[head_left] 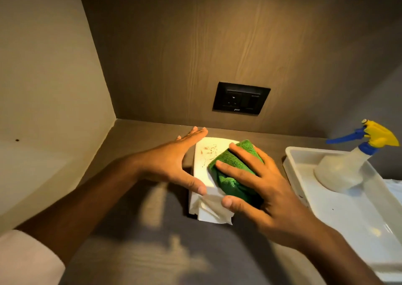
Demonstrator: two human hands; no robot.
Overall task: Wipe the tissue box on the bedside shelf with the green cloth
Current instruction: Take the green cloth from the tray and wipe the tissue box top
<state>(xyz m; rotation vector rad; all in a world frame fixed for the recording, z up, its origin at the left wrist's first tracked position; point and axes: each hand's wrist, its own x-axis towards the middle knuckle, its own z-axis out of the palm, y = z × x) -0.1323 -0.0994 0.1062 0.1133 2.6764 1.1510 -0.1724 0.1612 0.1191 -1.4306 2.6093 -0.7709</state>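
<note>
Now right hand [258, 182] presses green cloth [233, 171] onto marked tissue box [203, 160]

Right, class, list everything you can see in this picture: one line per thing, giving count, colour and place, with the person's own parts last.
tissue box: one, white with faint reddish marks on top, on the shelf, centre
tissue: one, white, sticking out at the box's near end
green cloth: one, green, folded, on top of the box
tray: one, white, on the shelf at right
spray bottle: one, translucent with blue and yellow trigger head, standing in the tray
socket plate: one, black, on the back wall
left hand: one, open, against the box's left side
right hand: one, pressing the cloth down
</note>
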